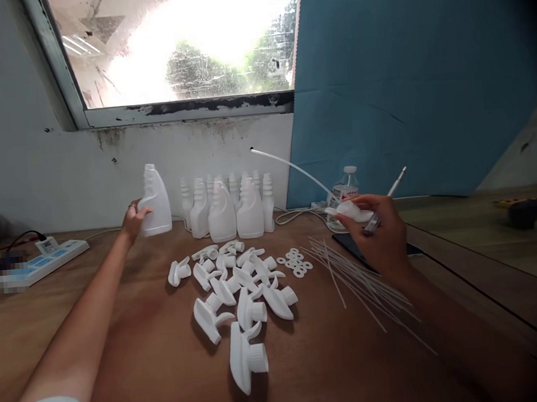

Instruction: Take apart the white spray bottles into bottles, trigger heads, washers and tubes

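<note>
My left hand (pixel 134 221) is closed on the side of a white plastic spray bottle (pixel 155 200) that stands upright on the brown table, left of a row of several like bottles (pixel 226 207). My right hand (pixel 377 233) is raised over the right side of the table and grips a white trigger sprayer head (pixel 350 210) with a long thin dip tube (pixel 288 165) sticking out to the upper left; a pen-like tool (pixel 391 194) is also caught in its fingers. Between my arms lies a heap of loose white trigger heads (pixel 239 296).
Small white washers (pixel 296 264) and a fan of thin white tubes (pixel 358 280) lie right of the heap. A clear water bottle (pixel 344 189) and a dark phone (pixel 352 247) sit behind my right hand. A power strip (pixel 45 259) lies far left. The wall and window are close behind.
</note>
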Demonstrator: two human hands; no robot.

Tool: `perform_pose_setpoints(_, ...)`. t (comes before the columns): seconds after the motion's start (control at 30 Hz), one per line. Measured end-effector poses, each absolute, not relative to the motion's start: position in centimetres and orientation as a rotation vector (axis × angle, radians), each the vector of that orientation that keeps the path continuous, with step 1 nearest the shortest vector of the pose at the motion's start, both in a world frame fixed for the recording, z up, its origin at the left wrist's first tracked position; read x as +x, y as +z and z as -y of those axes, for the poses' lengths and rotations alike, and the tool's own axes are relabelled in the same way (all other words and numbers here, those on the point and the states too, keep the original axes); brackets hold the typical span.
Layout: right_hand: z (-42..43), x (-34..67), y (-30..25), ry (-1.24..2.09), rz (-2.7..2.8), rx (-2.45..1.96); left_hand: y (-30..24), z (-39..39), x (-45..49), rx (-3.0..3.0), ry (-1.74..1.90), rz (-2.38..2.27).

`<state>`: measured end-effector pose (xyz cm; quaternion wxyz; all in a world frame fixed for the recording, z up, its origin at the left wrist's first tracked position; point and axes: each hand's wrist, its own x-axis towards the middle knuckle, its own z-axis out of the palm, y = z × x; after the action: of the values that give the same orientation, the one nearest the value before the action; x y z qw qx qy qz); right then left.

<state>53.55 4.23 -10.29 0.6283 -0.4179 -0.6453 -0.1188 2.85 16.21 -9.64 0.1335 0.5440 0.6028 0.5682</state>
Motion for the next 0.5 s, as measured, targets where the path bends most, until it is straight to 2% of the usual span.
perform_pose_setpoints(0.23, -4.3, 53.6, -10.6, -0.196, 1.503, -1.04, -16.0, -20.6, 4.2, 1.398, 1.661, -1.967)
perform_pose_setpoints(0.5, -4.6, 53.9, -10.6, 0.022, 1.429, -1.045, -16.7, -23.2, 7.3, 1.464, 1.689, -1.943)
